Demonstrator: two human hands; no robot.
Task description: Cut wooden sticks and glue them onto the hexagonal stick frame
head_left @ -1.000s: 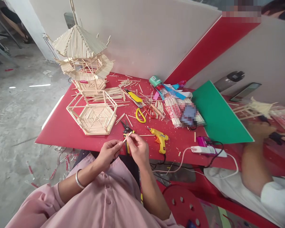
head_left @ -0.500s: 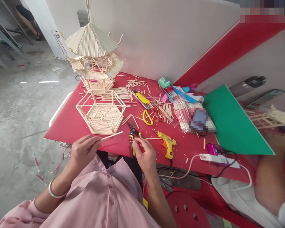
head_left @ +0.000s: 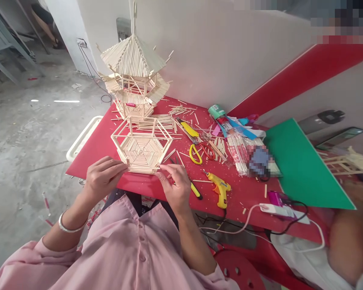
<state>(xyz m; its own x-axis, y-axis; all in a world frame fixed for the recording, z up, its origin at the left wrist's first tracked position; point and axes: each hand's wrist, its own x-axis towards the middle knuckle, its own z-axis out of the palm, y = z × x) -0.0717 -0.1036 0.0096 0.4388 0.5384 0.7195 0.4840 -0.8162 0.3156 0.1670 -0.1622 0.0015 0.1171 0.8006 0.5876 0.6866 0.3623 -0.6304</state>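
My left hand (head_left: 104,177) pinches one end of a thin wooden stick (head_left: 143,171) at the near side of a hexagonal stick frame (head_left: 161,155). At the stick's other end are the closed fingertips of my right hand (head_left: 177,185). The stick lies level along the frame's front edge; whether it touches the frame I cannot tell. The frame has a floor of sticks in rings and a raised rail. Behind it stands a tiered stick pagoda (head_left: 133,58). Cutting pliers (head_left: 196,191) with black and yellow handles lie partly hidden behind my right hand.
A yellow glue gun (head_left: 219,187) lies right of my hands on the red tabletop (head_left: 181,207). Yellow-handled scissors (head_left: 195,155), a yellow cutter (head_left: 190,129) and loose sticks lie farther back. Right are a green board (head_left: 305,169), a power strip (head_left: 284,213) and another person's arm (head_left: 349,233).
My right hand has left the pliers and come to the stick's free end. The stick has turned level and moved to the frame's front edge. The view has shifted slightly.
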